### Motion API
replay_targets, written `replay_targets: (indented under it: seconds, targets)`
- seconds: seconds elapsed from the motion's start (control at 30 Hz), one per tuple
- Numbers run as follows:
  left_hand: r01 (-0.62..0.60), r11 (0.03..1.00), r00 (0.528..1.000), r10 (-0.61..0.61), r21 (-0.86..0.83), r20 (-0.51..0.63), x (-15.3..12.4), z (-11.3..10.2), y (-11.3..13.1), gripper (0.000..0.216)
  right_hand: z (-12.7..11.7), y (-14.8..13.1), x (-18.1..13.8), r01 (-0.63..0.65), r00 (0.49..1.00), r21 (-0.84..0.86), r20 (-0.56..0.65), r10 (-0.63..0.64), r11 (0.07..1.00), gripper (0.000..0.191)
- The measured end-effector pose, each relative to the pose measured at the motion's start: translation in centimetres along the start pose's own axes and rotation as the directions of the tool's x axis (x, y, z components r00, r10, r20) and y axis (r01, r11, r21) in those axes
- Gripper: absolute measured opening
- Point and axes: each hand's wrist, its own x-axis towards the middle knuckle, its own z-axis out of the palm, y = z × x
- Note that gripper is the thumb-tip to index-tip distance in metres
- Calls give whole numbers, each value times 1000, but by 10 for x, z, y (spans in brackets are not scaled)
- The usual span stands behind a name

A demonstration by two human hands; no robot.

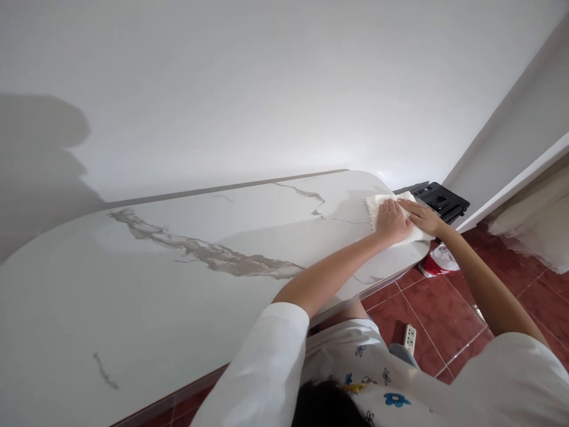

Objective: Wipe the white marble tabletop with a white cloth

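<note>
A white cloth (405,236) with a zigzag edge lies on the right end of a white marble-patterned tabletop (160,308). My left hand (393,222) presses on the cloth with its fingers bent into it. Just to the right, my right hand (421,217) rests on the cloth near its right edge, fingers stretched out and lying flat. The two hands are close together. Part of the cloth is hidden under them.
A white wall (267,89) runs behind the table. Beyond the table's right end is a black case-like object (440,200). On the red tiled floor (427,302) are a red-and-white bag (438,261) and a power strip (409,339). A pale curtain (537,219) hangs at right.
</note>
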Motion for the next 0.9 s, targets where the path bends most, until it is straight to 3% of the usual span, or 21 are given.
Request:
replay_targets:
  seconds: [0.27,0.57,0.73,0.9]
  targets:
    - [58,998,998,-58,-10,30,60,5,-46,66,11,38,78,-11,999,6,39,11,1000,56]
    - [106,994,994,-106,11,-7,110,9,-106,64,26,44,161,-31,998,-83,43,35,996,58]
    - [113,993,994,-113,18,8,122,5,-132,62,31,37,193,-78,995,-91,61,84,993,57]
    - [99,994,994,-101,49,33,111,-5,-155,61,37,14,210,-84,993,-117,73,93,990,55]
